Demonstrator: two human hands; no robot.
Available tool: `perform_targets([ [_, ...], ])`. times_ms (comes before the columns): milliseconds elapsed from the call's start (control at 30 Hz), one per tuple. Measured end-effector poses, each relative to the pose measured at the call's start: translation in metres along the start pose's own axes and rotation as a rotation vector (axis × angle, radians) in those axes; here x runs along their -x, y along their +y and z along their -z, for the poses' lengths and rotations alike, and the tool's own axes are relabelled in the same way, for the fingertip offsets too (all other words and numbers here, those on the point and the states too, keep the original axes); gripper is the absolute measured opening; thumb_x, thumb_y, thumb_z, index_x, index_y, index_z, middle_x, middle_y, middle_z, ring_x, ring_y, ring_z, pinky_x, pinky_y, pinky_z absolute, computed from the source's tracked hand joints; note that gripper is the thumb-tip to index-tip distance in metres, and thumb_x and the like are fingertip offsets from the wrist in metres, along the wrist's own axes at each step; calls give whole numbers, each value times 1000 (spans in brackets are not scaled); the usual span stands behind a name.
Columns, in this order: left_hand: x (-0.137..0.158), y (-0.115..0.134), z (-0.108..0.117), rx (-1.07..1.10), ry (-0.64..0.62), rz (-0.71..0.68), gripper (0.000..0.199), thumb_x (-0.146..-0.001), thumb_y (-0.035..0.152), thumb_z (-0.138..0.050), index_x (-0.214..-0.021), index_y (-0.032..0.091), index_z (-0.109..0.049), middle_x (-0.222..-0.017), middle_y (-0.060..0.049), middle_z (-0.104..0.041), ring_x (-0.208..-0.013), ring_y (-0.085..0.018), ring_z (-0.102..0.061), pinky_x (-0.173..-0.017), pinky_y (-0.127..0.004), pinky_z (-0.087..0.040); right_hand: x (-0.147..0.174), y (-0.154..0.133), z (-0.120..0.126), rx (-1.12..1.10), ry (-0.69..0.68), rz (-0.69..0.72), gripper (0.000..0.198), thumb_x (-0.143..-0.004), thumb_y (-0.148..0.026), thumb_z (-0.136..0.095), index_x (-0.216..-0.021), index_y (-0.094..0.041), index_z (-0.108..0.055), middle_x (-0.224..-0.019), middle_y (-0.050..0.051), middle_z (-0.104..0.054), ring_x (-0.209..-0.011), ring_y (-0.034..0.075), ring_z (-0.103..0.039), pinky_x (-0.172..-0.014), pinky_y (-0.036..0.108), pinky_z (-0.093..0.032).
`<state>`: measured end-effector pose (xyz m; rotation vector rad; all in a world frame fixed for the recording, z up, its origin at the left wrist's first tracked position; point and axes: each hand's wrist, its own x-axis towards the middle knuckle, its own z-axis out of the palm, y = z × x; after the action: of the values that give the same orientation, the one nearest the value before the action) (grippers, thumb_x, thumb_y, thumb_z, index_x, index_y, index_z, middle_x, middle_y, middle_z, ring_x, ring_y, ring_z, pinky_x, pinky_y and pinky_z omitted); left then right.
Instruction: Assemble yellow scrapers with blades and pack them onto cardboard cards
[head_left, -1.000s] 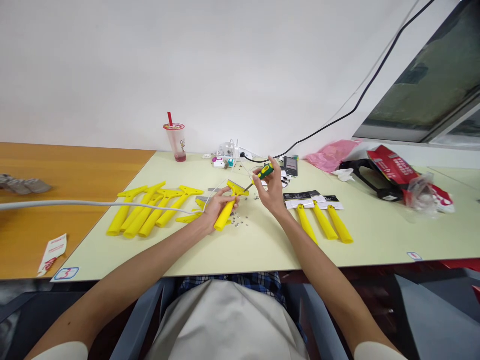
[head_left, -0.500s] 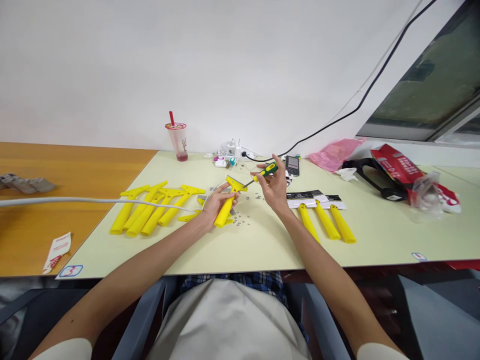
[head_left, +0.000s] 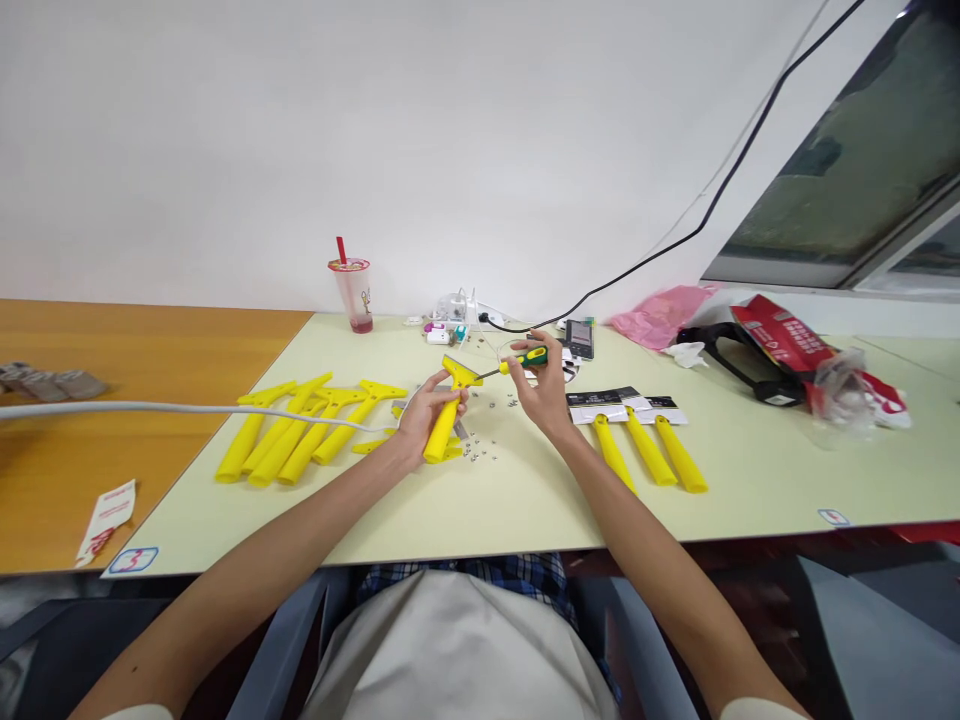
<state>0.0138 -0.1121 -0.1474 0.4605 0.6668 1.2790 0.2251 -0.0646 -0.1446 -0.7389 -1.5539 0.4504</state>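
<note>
My left hand (head_left: 426, 415) is closed around a yellow scraper (head_left: 441, 432), a T-shaped tool with a tube handle and a wide head. A green and yellow screwdriver (head_left: 534, 356) is gripped by my right hand (head_left: 546, 392), its shaft pointing left with the tip at the scraper's head. Whether the tip sits on a screw is too small to tell. Beneath and beside the left hand lie yellow plastic pieces (head_left: 367, 446) and a grey metal blade (head_left: 460, 430). Small screws (head_left: 474, 450) are scattered on the table between my hands.
Several yellow scraper handles (head_left: 300, 450) lie to the left. On the right are three scrapers (head_left: 643, 448) with black and white packaging. A drink cup (head_left: 356, 295), a power strip (head_left: 480, 308), a phone-like device (head_left: 580, 338) and a pink bag (head_left: 660, 315) stand along the wall. A white cable (head_left: 187, 407) crosses from the left.
The screwdriver has tilted to lie nearer level, its handle end dropping, with the tip still at the scraper's head. The whole view has shifted slightly.
</note>
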Motion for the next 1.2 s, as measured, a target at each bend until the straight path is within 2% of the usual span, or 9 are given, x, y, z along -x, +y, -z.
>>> perform_targets([
  [100,1,3,0,-8,13,7,83,-70,-3,-77,-143,23,-49,-107,-10,-73,-78,-14,-72,-67,-20,-54,1,5,-3,-136,-56,-43,67,-104,-62,-69,-159,-35,-42,-142,14,-63,-117,27,-77,-102,46,-64],
  [267,3,4,-1,-7,32,-6,87,-68,-4,-76,-146,23,-48,-101,-8,-73,-75,-14,-70,-65,-21,-53,2,6,-6,-93,10,-85,66,-98,-56,-80,-152,-34,-49,-113,7,-71,-102,26,-78,-94,45,-67],
  [367,2,3,0,-33,30,-12,86,-68,-2,-77,-145,23,-48,-95,-7,-73,-68,-14,-68,-62,-21,-52,2,5,-5,-170,-25,-76,63,-101,-58,-75,-151,-34,-47,-133,11,-66,-118,27,-76,-103,47,-64],
  [433,1,3,1,-48,39,-12,85,-68,0,-78,-144,23,-48,-94,-6,-73,-66,-14,-67,-62,-21,-52,2,5,-5,-202,-48,-107,60,-100,-59,-74,-147,-33,-49,-137,12,-66,-116,27,-78,-103,47,-64],
  [567,1,4,0,-40,63,-13,84,-66,-2,-77,-140,24,-48,-94,-6,-73,-69,-14,-68,-63,-20,-52,2,8,-5,-107,-30,-152,51,-96,-57,-80,-130,-30,-55,-111,7,-75,-100,25,-79,-94,45,-67],
  [700,3,6,-3,-93,67,-18,85,-67,2,-79,-143,24,-47,-89,-4,-72,-61,-13,-64,-56,-20,-49,1,9,-7,-195,-52,-107,57,-97,-58,-77,-139,-33,-48,-138,12,-66,-122,27,-76,-106,48,-63],
  [867,6,8,-5,-123,81,-35,90,-67,4,-81,-148,23,-47,-88,-4,-73,-60,-14,-63,-52,-19,-46,1,5,-7,-64,-5,-142,49,-96,-58,-79,-129,-31,-54,-109,6,-71,-98,25,-77,-89,43,-68],
  [1033,7,7,-4,-112,81,-62,90,-67,6,-83,-149,23,-50,-87,-4,-72,-62,-14,-63,-53,-19,-46,1,6,-7,-206,-61,-114,53,-99,-59,-75,-134,-32,-47,-135,11,-65,-116,26,-77,-101,46,-64],
  [1200,6,5,-2,-115,55,-83,94,-65,7,-84,-150,24,-48,-88,-4,-73,-63,-14,-64,-57,-21,-48,2,6,-7,-91,-5,-151,53,-96,-60,-79,-131,-31,-51,-105,5,-73,-98,26,-77,-94,47,-65],
])
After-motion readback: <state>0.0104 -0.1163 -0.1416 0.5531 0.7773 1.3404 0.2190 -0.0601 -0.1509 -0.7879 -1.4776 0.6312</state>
